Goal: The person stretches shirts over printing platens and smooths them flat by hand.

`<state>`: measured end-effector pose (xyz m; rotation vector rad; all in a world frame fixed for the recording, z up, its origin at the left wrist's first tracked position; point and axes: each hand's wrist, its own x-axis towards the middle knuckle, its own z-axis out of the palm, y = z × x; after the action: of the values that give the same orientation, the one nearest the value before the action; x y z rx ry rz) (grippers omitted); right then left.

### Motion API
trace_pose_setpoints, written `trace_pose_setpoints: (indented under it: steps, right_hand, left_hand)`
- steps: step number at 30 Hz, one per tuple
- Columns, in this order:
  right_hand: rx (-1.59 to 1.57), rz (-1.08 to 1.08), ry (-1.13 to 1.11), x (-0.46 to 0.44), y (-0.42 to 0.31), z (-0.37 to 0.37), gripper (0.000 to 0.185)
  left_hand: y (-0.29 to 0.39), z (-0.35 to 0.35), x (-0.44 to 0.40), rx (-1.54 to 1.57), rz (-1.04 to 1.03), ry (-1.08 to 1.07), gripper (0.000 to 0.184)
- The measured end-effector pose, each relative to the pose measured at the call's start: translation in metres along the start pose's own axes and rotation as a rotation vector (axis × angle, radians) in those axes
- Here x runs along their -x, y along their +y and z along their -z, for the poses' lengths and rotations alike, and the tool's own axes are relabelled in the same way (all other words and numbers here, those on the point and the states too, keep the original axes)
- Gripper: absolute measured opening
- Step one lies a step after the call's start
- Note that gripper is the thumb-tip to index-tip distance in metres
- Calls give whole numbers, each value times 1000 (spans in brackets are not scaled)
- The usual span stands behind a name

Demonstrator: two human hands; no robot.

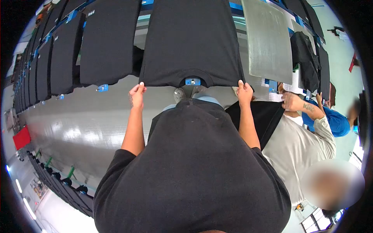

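Note:
A black T-shirt (190,42) lies spread flat over a board in front of me, its neckline towards me. My left hand (137,95) pinches its near left corner between thumb and fingers. At the near right corner, my right hand (244,93) grips the same shirt. A blue clamp (192,81) shows within the neck opening, midway between my hands.
Black shirts on boards (107,42) line the left. A bare grey board (268,42) stands to the right. Beside me a co-worker in a light shirt (299,143) holds black cloth (268,116); a person in blue (336,120) is farther right.

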<state>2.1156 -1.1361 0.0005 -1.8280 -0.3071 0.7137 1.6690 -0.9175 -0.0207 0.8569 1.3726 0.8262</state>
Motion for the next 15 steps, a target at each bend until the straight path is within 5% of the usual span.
trace_pose_setpoints:
  steps: [15]
  right_hand:
    - [118, -13, 14, 0, 10, 0, 36]
  left_hand:
    - [-10, 6, -2, -31, 27, -34, 23]
